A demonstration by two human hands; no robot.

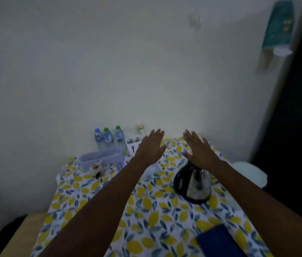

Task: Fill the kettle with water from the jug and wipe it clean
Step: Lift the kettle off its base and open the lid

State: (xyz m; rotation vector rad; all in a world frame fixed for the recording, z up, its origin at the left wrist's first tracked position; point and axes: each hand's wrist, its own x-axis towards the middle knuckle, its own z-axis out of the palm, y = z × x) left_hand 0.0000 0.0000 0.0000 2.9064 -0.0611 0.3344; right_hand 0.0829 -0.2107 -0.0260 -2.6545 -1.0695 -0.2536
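A steel kettle (195, 184) with a black handle and base stands on the lemon-print tablecloth (146, 206), right of centre. My right hand (197, 148) is stretched out flat above and just beyond it, fingers apart, holding nothing. My left hand (151, 147) is held out flat to the left of it, also empty, above the cloth. Something pale and clear (152, 169) lies partly hidden under my left forearm; I cannot tell if it is the jug. A dark blue cloth (218, 242) lies at the near right corner.
Three water bottles (108, 139) stand at the back by the wall. A clear plastic container (101, 158) and a small cup (96, 168) sit at the back left. A wall socket (140, 127) is behind. A pale round object (248, 173) sits right of the table.
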